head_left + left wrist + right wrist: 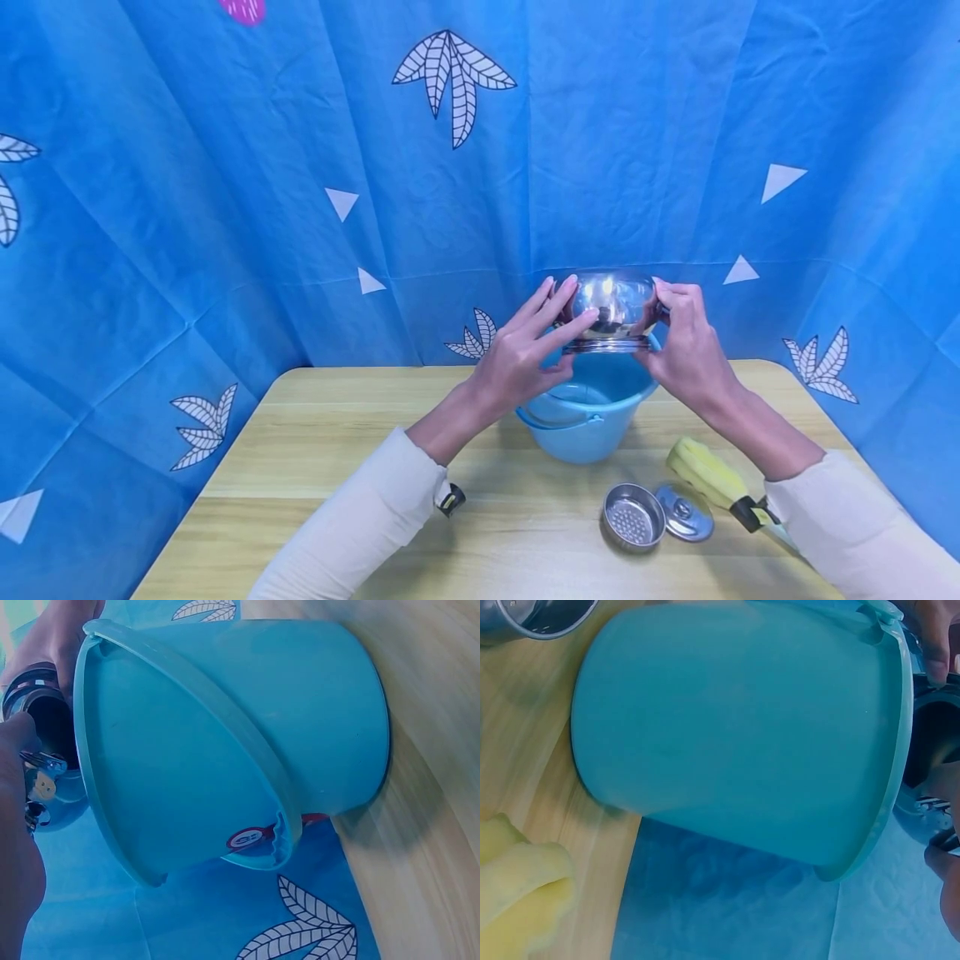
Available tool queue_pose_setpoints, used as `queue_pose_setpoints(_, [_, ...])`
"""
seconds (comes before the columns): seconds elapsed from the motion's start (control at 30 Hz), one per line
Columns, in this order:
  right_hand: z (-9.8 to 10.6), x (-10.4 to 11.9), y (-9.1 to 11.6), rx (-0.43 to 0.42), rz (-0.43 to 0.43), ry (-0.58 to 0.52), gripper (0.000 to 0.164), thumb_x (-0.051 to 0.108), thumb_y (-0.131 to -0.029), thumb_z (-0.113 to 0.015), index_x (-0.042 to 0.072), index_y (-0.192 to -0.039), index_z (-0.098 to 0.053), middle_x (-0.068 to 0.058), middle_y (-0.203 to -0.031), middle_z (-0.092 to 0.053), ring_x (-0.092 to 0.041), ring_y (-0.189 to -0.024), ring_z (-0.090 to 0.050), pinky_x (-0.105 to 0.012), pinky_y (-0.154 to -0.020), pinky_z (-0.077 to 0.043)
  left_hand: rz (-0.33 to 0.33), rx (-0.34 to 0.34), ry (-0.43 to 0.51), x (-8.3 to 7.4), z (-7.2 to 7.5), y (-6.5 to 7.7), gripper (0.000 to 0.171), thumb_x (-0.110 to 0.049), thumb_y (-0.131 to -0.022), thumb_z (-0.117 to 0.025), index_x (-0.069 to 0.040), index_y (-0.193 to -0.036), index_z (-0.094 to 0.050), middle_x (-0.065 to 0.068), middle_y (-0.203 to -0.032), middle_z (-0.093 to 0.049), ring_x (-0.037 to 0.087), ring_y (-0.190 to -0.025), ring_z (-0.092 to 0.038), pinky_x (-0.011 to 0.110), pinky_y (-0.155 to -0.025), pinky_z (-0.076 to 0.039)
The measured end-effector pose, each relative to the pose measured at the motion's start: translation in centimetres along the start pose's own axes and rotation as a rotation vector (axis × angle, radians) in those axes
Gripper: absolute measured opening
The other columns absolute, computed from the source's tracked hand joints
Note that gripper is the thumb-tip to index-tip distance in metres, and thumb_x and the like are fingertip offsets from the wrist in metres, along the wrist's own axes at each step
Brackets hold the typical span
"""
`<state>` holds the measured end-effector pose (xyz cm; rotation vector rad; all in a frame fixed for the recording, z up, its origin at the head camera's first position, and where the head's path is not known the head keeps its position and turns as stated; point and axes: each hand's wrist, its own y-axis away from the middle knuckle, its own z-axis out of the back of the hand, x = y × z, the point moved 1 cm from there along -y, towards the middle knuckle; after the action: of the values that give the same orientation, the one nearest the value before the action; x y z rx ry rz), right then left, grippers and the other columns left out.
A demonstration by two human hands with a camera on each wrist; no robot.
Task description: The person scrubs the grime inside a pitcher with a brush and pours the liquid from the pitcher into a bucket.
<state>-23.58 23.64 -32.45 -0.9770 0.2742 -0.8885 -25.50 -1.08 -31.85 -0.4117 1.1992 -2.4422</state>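
Note:
My two hands hold a shiny, round-bellied metal pot (pixel 611 300) mouth-down above a light-blue bucket (pixel 588 437). On its left side, my left hand (pixel 517 354) grips it with fingers spread over the belly and the thumb low by the ribbed rim. My right hand (pixel 688 354) grips the opposite side, fingers up high and thumb near the rim. In the left wrist view the pot's dark mouth (pixel 54 724) faces the bucket's opening. The right wrist view has the bucket (pixel 735 735) in front, with part of the pot (pixel 922 817) beyond its rim.
On the wooden table (pixel 330 450), a perforated metal strainer basket (pixel 633 517) stands beside a small knobbed metal lid (pixel 686 512). Right of them lies a yellow soft-headed brush (pixel 705 471) with a black collar, partly under the right sleeve. A blue patterned curtain (pixel 585 167) hangs behind.

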Motion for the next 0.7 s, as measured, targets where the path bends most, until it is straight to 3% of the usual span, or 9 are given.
queue_pose_setpoints(0.5, [-0.2,-0.14,0.01,-0.051,0.01,-0.03,0.095,-0.025,-0.062,-0.085,-0.002,-0.138,-0.032,-0.036,-0.131,-0.042,-0.047,-0.114,-0.061,-0.061,-0.091,-0.056,-0.073,-0.028,-0.083,0.0,-0.02,-0.2,0.054,-0.018,-0.087,-0.083,-0.016,-0.139,-0.066,0.019,-0.155,-0.054,0.045,-0.145,-0.05,0.039,-0.112,-0.051])
queue_pose_setpoints(0.7, [-0.2,-0.25,0.14,-0.034,-0.013,-0.019,0.099,-0.025,-0.062,-0.084,-0.001,-0.142,-0.029,-0.035,-0.131,-0.041,-0.047,-0.114,-0.061,-0.062,-0.093,-0.056,-0.1,-0.042,-0.135,-0.06,-0.05,-0.3,0.051,-0.021,-0.087,-0.083,-0.018,-0.136,-0.068,0.018,-0.153,-0.057,0.045,-0.143,-0.052,0.039,-0.113,-0.05])
